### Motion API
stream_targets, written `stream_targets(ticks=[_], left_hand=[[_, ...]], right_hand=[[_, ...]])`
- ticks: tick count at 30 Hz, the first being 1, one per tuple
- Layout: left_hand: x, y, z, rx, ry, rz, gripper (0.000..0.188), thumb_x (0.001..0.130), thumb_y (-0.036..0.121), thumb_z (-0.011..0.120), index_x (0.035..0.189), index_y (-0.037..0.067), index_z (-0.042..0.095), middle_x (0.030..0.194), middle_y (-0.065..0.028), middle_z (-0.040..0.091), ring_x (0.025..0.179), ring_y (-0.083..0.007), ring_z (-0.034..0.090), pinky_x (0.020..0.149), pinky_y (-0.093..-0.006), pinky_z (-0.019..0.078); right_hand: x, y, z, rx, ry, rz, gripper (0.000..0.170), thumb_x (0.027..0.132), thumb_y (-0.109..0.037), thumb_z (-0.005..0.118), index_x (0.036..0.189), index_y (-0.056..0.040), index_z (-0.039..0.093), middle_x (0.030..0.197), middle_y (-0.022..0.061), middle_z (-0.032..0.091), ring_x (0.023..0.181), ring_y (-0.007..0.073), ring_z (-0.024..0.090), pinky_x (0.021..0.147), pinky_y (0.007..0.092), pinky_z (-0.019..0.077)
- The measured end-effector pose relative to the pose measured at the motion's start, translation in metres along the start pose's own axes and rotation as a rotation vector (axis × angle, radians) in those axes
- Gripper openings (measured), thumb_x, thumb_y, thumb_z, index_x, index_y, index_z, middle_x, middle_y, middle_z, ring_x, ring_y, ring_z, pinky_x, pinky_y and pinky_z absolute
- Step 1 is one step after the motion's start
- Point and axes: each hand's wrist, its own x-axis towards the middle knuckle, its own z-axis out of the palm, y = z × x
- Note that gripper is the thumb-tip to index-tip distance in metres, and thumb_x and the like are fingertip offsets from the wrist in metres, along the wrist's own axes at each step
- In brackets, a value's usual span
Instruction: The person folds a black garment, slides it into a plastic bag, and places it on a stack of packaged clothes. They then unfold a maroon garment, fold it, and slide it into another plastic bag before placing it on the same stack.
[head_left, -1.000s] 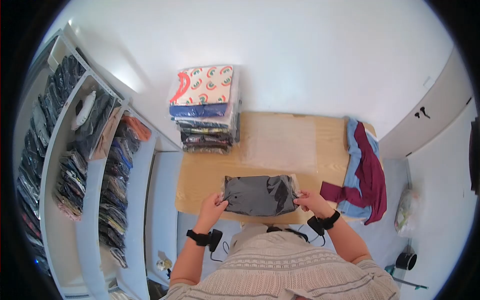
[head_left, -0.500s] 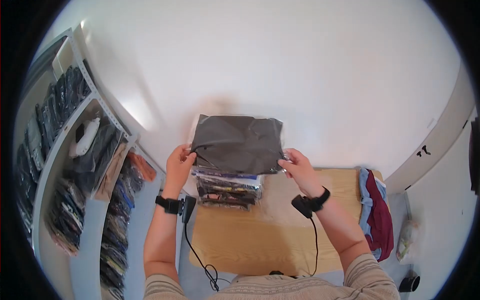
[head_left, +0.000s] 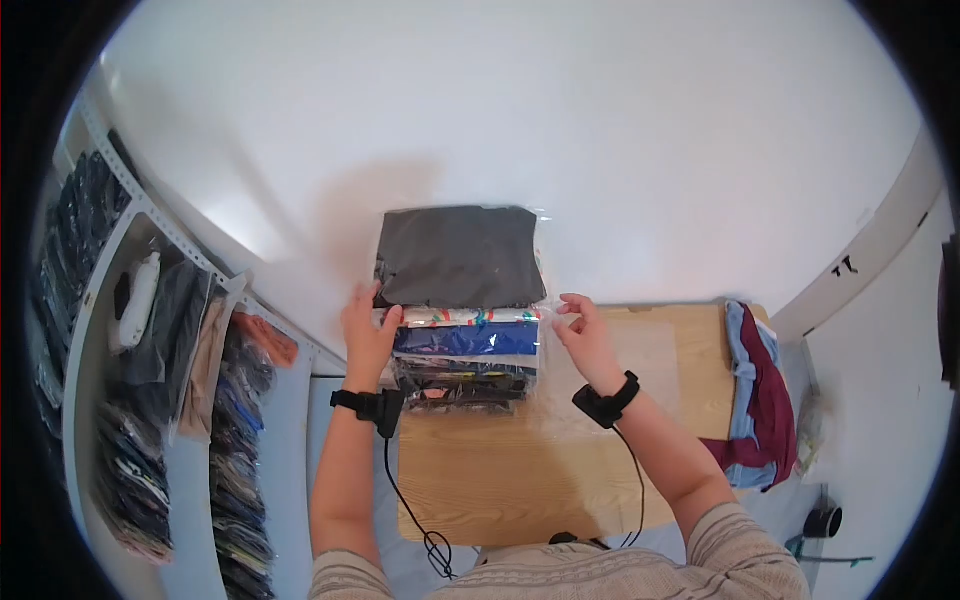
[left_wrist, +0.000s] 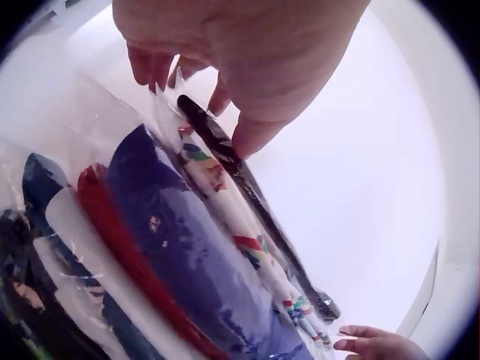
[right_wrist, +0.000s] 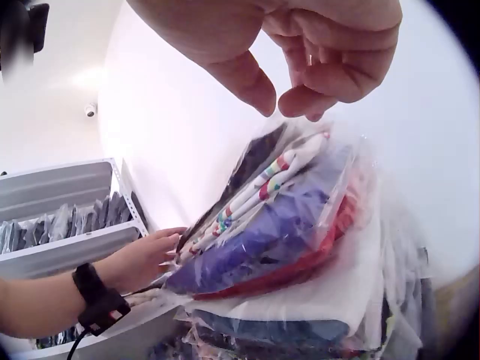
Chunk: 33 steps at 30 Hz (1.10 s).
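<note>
A dark grey folded garment in clear plastic [head_left: 460, 255] lies on top of a stack of bagged garments, directly over a white patterned one [head_left: 450, 317] and a blue one [head_left: 465, 340]. At the stack's left edge is my left hand [head_left: 370, 335], its thumb touching the dark package [left_wrist: 259, 199] and its fingers loosely spread beside the plastic in the left wrist view. My right hand [head_left: 588, 345] hovers off the right edge, thumb and forefinger [right_wrist: 300, 101] slightly apart, with nothing visible between them.
Shelves of bagged garments [head_left: 135, 480] stand at the left. On the wooden table [head_left: 480, 480], a clear plastic sheet [head_left: 640, 370] lies right of the stack, and maroon [head_left: 765, 400] and light blue clothing [head_left: 740, 370] hangs at the right end. A wall rises behind.
The dark package has moved from the table's front edge up onto the stack, covering the white patterned garment. My right hand has let go of it, and the left hand's grip has loosened.
</note>
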Motion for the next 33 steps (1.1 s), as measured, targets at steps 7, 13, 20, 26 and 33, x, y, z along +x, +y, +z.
stream_targets(ticks=[7,13,20,26,33], left_hand=[[-0.094,0.026,-0.006,0.081,0.238,0.017,0.048,0.086,0.011,0.056,0.130,0.000,0.043,0.142,-0.0222,0.032,0.130,-0.0372,0.030,0.107,-0.0456,0.0226],[-0.258,0.012,0.058,0.109,-0.127,-0.166,0.051,0.080,0.001,0.054,0.130,-0.002,0.042,0.138,-0.0248,0.035,0.128,-0.0384,0.032,0.108,-0.0459,0.0236],[-0.393,0.051,0.149,0.023,-0.659,-0.267,0.054,0.075,0.001,0.057,0.128,-0.001,0.046,0.139,-0.0272,0.035,0.129,-0.0404,0.032,0.108,-0.0479,0.0234],[-0.405,0.141,0.201,0.131,-0.715,-0.295,0.048,0.078,0.007,0.057,0.124,-0.001,0.050,0.138,-0.0321,0.032,0.129,-0.0446,0.030,0.108,-0.0490,0.0224],[-0.411,0.177,0.238,0.190,-0.771,-0.319,0.048,0.080,0.010,0.058,0.126,-0.002,0.048,0.137,-0.0357,0.031,0.128,-0.0465,0.033,0.106,-0.0466,0.0289]], right_hand=[[-0.088,0.031,-0.102,-0.054,-0.052,0.205,0.013,0.086,-0.009,0.060,0.097,-0.0020,0.063,0.074,0.0015,0.061,0.061,0.0082,0.052,0.057,0.0244,0.0458],[-0.204,0.087,-0.226,-0.230,0.048,0.421,0.015,0.087,-0.011,0.058,0.098,-0.0012,0.063,0.074,0.0038,0.062,0.064,0.0097,0.057,0.059,0.0256,0.0476],[-0.271,0.133,-0.347,-0.195,0.218,0.530,0.015,0.085,-0.008,0.059,0.094,0.0022,0.064,0.075,0.0047,0.063,0.066,0.0112,0.058,0.059,0.0263,0.0478],[-0.277,0.193,-0.446,-0.277,0.274,0.587,0.017,0.082,-0.011,0.061,0.094,-0.0001,0.065,0.076,0.0081,0.065,0.070,0.0142,0.061,0.063,0.0281,0.0492],[-0.269,0.299,-0.512,-0.767,0.518,0.607,0.039,0.074,-0.015,0.066,0.111,-0.0039,0.058,0.110,0.0188,0.061,0.105,0.0375,0.056,0.089,0.0446,0.0459]])
